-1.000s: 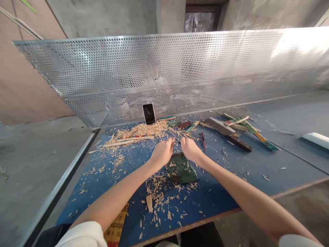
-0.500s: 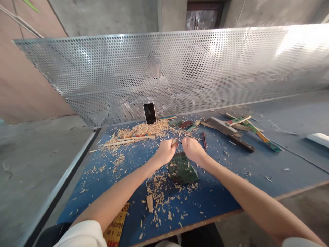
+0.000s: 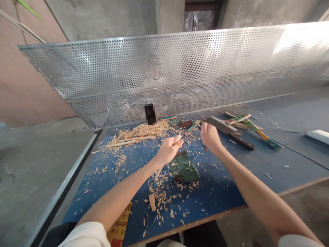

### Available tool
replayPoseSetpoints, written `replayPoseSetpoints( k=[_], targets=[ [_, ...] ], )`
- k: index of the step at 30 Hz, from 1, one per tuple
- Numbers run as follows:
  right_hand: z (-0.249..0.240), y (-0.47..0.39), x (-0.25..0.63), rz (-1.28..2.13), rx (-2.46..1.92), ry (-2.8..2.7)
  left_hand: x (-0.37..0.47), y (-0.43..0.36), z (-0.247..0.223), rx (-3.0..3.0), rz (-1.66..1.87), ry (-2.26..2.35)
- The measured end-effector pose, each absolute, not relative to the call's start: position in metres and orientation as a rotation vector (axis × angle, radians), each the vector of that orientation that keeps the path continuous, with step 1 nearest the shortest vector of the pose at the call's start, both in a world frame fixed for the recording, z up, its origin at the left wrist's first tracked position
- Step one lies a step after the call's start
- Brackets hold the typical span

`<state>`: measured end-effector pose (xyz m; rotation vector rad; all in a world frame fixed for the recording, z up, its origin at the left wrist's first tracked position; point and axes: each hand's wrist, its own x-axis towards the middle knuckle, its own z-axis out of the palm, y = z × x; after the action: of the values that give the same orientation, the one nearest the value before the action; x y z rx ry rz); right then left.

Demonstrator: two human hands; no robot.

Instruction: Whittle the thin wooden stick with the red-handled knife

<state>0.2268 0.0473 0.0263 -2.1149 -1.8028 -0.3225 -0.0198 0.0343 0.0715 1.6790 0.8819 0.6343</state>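
Note:
My left hand [image 3: 169, 150] is closed around a pale wooden strip [image 3: 178, 138], whose rounded end sticks out above the fingers. Up and to the right, my right hand [image 3: 210, 138] is closed on a thin dark tool, seemingly a small knife [image 3: 199, 126]; only its tip shows beyond the fist. The two hands are apart. Below them lies a green patterned piece [image 3: 184, 168] dusted with shavings. A red pen [image 3: 206, 149] is mostly hidden by my right hand. Just right of that hand rests a broad blade with a dark handle [image 3: 241, 141].
Wood shavings [image 3: 151, 130] are heaped before a phone [image 3: 150, 114], which leans on a perforated metal screen [image 3: 180, 72]. Painted wooden strips [image 3: 262, 134] lie at the right on the blue table [image 3: 218, 185]. A yellow printed sheet [image 3: 120, 223] sits at the near edge.
My right hand has moved up and to the right, away from the left hand, with the dark tool in it. My left hand keeps the wooden strip, whose end now shows more.

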Motion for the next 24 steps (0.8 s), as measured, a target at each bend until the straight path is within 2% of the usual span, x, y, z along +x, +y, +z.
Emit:
replayPoseSetpoints(
  k=[10,24],
  targets=[
    [0.018,0.032,0.170,0.088,-1.763,-1.893,-0.018,0.054,0.050,1.299,0.545,0.729],
    [0.015,0.033,0.167,-0.104,-1.995,-1.843,-0.018,0.049,0.055,1.222,0.527,0.629]
  ],
)
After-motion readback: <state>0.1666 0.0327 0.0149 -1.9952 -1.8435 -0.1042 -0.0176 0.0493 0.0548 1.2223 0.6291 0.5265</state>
